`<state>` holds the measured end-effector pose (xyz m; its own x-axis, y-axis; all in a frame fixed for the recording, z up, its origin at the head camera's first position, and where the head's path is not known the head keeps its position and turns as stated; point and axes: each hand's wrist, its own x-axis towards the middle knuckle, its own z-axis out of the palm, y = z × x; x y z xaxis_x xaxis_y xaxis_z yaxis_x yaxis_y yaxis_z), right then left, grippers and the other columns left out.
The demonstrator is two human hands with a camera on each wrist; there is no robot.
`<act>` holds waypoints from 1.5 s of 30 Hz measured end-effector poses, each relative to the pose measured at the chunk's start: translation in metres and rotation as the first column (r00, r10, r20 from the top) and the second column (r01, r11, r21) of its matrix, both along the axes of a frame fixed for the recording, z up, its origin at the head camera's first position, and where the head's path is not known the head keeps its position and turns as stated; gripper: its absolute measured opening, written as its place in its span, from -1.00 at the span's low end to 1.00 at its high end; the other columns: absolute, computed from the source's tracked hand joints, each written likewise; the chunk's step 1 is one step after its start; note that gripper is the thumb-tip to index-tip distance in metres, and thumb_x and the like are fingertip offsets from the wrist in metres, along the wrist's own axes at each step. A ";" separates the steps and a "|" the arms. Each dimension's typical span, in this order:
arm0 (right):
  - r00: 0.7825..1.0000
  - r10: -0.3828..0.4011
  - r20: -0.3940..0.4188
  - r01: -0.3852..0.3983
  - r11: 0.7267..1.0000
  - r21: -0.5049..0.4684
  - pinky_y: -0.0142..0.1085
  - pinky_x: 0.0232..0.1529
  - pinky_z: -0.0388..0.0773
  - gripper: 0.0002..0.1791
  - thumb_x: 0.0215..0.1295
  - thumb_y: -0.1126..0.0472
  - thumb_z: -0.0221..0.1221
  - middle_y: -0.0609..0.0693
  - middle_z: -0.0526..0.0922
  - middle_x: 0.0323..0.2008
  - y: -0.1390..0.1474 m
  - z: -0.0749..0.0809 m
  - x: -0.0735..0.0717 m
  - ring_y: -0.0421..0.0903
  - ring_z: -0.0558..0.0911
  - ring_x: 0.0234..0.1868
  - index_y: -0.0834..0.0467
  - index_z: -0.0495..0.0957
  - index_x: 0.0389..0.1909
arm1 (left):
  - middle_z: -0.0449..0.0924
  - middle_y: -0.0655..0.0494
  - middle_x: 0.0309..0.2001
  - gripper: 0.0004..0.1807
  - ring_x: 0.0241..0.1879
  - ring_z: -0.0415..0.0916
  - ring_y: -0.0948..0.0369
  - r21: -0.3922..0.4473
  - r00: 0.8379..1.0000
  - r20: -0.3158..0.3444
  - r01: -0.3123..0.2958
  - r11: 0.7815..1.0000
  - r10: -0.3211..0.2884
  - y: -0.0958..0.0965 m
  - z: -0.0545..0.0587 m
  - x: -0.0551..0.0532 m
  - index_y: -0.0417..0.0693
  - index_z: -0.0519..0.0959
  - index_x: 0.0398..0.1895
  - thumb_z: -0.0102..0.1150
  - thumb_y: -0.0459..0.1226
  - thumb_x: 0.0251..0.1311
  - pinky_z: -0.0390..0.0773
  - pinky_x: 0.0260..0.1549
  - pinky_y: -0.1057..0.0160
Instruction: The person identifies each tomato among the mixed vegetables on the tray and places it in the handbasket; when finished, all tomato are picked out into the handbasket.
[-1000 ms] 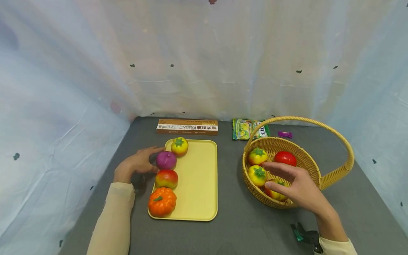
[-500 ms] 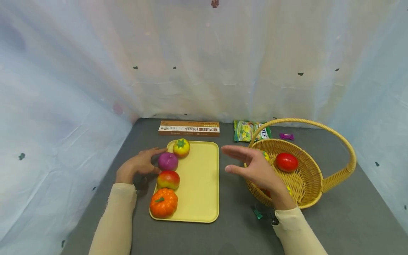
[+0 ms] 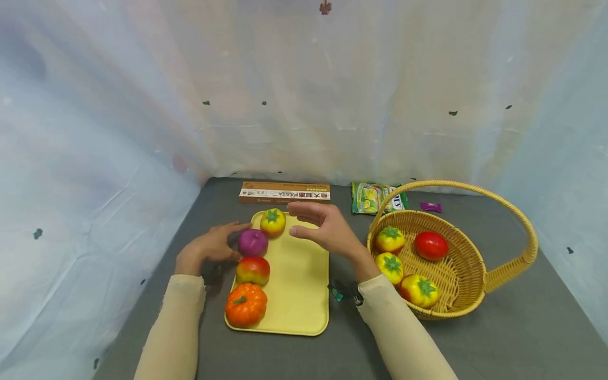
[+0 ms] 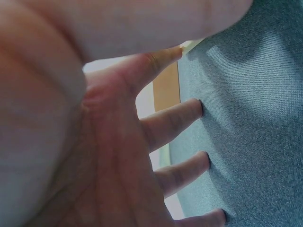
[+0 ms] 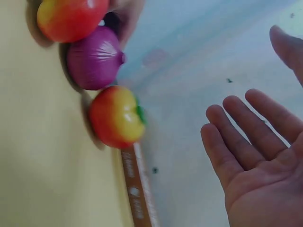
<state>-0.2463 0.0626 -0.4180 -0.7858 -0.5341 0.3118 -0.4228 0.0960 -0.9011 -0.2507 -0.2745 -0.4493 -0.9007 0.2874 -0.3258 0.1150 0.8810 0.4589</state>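
Note:
My left hand point(image 3: 209, 245) is at the left edge of a yellow tray point(image 3: 301, 295), beside a purple toy onion point(image 3: 253, 243). Its fingertips touch the grey table in the left wrist view, fingers spread and nothing in the palm point(image 4: 118, 142). Over the tray's far right part hovers my right hand point(image 3: 328, 227), empty, with straight fingers and the thumb apart. Down the tray's left side lie a yellow-red persimmon point(image 3: 273, 222), the onion, a red-yellow mango-like fruit point(image 3: 253, 271) and an orange pumpkin point(image 3: 246, 305).
At the right stands a wicker basket point(image 3: 451, 285) with a tall handle, holding a red fruit point(image 3: 431, 245) and three persimmons point(image 3: 390, 240). Behind are a pasta box point(image 3: 285, 193), a green snack packet point(image 3: 375, 198) and a small purple wrapper point(image 3: 430, 207).
My right hand has moved left from over the basket to over the tray, still empty. The left hand has stayed beside the onion, and the produce lies as before.

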 end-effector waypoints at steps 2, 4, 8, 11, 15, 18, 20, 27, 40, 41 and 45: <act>1.000 -0.016 0.000 0.016 1.000 0.027 -0.11 0.51 0.56 -0.38 0.43 0.12 0.47 0.14 0.68 0.40 -0.011 -0.006 -0.008 0.08 0.66 0.44 0.17 0.61 0.45 | 0.06 -0.33 0.74 0.01 0.64 0.01 -0.49 -0.001 1.000 0.003 -0.004 1.000 0.004 0.000 0.000 0.000 0.18 0.30 0.73 0.56 -0.21 0.21 0.16 0.45 -0.67; 0.999 -0.050 -0.005 0.050 0.996 0.073 -0.07 0.49 0.58 -0.40 0.42 0.11 0.48 0.13 0.69 0.39 -0.020 -0.014 -0.016 0.09 0.68 0.41 0.14 0.63 0.43 | 0.06 -0.31 0.74 0.00 0.65 0.00 -0.48 0.003 1.000 0.012 -0.014 1.000 0.014 0.001 0.000 0.000 0.20 0.30 0.73 0.56 -0.20 0.22 0.15 0.45 -0.68; 0.991 -0.129 -0.037 0.134 0.971 0.199 0.09 0.40 0.65 -0.38 0.39 0.00 0.50 0.16 0.74 0.32 -0.035 -0.028 -0.030 0.19 0.73 0.31 0.18 0.66 0.38 | 0.05 -0.31 0.74 0.00 0.64 0.00 -0.48 -0.001 0.999 0.025 -0.024 1.000 0.024 0.001 0.001 0.001 0.21 0.30 0.73 0.56 -0.20 0.22 0.16 0.43 -0.69; 0.982 -0.181 -0.046 0.186 0.939 0.288 0.08 0.29 0.72 -0.36 0.36 -0.06 0.51 0.15 0.77 0.27 -0.044 -0.036 -0.037 0.20 0.76 0.23 0.18 0.69 0.34 | 0.05 -0.30 0.75 0.00 0.65 0.00 -0.47 -0.004 0.999 0.028 -0.025 1.000 0.025 0.001 0.001 0.001 0.22 0.30 0.73 0.56 -0.19 0.23 0.17 0.43 -0.69; 0.975 -0.219 -0.036 0.216 0.905 0.366 -0.07 0.18 0.79 -0.34 0.35 -0.08 0.52 0.09 0.75 0.31 -0.056 -0.042 -0.043 0.11 0.81 0.19 0.13 0.67 0.38 | 0.06 -0.30 0.74 0.00 0.65 0.00 -0.47 -0.007 1.000 0.018 -0.020 1.000 0.020 0.001 0.001 0.001 0.20 0.30 0.73 0.56 -0.20 0.22 0.18 0.44 -0.67; 0.973 -0.229 -0.027 0.222 0.898 0.380 -0.10 0.19 0.78 -0.27 0.35 -0.09 0.53 0.08 0.72 0.35 -0.065 -0.045 -0.046 0.07 0.79 0.21 0.12 0.61 0.45 | 0.07 -0.30 0.74 0.00 0.65 0.01 -0.47 -0.006 1.000 0.014 -0.018 1.000 0.018 0.001 0.001 0.001 0.20 0.30 0.73 0.56 -0.20 0.21 0.19 0.43 -0.68; 0.972 -0.233 -0.027 0.225 0.897 0.380 -0.09 0.21 0.77 -0.22 0.34 -0.09 0.53 0.09 0.71 0.35 -0.070 -0.047 -0.048 0.08 0.77 0.22 0.14 0.57 0.49 | 0.07 -0.30 0.74 0.01 0.64 0.01 -0.48 -0.004 1.000 0.014 -0.017 1.000 0.017 0.001 0.001 0.001 0.21 0.30 0.73 0.57 -0.19 0.21 0.20 0.43 -0.68; 0.966 -0.255 -0.038 0.252 0.903 0.349 -0.08 0.24 0.76 -0.24 0.37 0.02 0.52 0.12 0.67 0.37 -0.078 -0.055 -0.050 0.14 0.75 0.25 0.16 0.53 0.51 | 0.08 -0.28 0.74 0.00 0.65 0.01 -0.47 -0.001 1.000 0.015 -0.017 1.000 0.017 0.001 -0.002 0.000 0.23 0.30 0.73 0.57 -0.17 0.22 0.20 0.42 -0.68; 0.974 -0.223 -0.035 0.225 0.958 0.176 0.02 0.39 0.68 -0.34 0.46 0.08 0.43 0.05 0.65 0.39 -0.045 -0.014 0.010 0.10 0.72 0.30 0.01 0.53 0.54 | 0.08 -0.30 0.74 0.00 0.64 0.02 -0.47 0.005 1.000 0.019 -0.016 1.000 0.016 0.000 -0.001 0.000 0.22 0.31 0.73 0.57 -0.19 0.22 0.17 0.43 -0.70; 0.974 -0.222 -0.036 0.225 0.960 0.169 0.01 0.39 0.68 -0.34 0.45 0.08 0.43 0.04 0.65 0.38 -0.039 -0.010 0.017 0.09 0.72 0.30 0.01 0.54 0.53 | 0.08 -0.30 0.73 0.00 0.64 0.02 -0.47 0.008 1.000 0.020 -0.015 1.000 0.015 0.000 -0.001 0.000 0.22 0.31 0.73 0.57 -0.20 0.22 0.17 0.43 -0.69; 0.977 -0.205 -0.053 0.210 0.966 0.152 -0.04 0.36 0.69 -0.35 0.40 0.11 0.46 0.00 0.68 0.34 -0.009 0.004 0.044 0.03 0.73 0.26 0.02 0.58 0.49 | 0.09 -0.32 0.73 0.01 0.63 0.03 -0.49 0.017 1.000 0.008 0.000 1.000 0.000 0.000 -0.001 0.000 0.19 0.32 0.72 0.58 -0.22 0.20 0.17 0.43 -0.69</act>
<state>-0.2023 0.0535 -0.4144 -0.8743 -0.4049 0.2678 -0.4108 0.3230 -0.8526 -0.2509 -0.2743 -0.4500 -0.8983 0.2926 -0.3277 0.1113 0.8731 0.4747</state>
